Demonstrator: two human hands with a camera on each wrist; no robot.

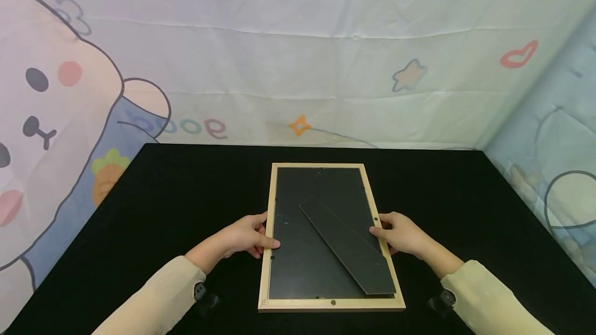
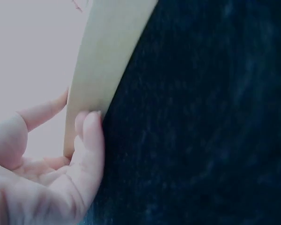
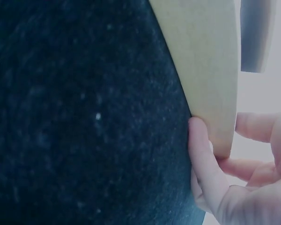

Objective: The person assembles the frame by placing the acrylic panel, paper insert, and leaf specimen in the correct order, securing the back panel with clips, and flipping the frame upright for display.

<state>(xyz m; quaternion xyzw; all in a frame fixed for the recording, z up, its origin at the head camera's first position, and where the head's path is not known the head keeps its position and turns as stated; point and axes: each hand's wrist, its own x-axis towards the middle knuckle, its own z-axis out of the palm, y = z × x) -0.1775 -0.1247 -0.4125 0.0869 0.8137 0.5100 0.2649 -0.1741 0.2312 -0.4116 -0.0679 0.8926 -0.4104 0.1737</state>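
Observation:
A picture frame (image 1: 266, 278) with a pale wood border lies back side up on the black table. Its dark backing board (image 1: 298, 273) shows, and a black easel leg (image 1: 349, 247) slants across it toward the lower right corner. My left hand (image 1: 244, 235) grips the left border, thumb on top and fingers at the outer side. On the opposite border my right hand (image 1: 405, 232) pinches the wood the same way. In both wrist views, fingertips (image 2: 91, 126) (image 3: 199, 133) reach to the border's lower edge beside the black cloth. The picture side is hidden underneath.
Black cloth (image 1: 200, 185) covers the table around the frame. Behind it hangs a pale printed curtain (image 1: 298, 61) with a cartoon animal at the left, and another bluish sheet (image 1: 559, 159) stands along the right. Small dark devices (image 1: 200, 291) sit at the cuffs of the cream sleeves.

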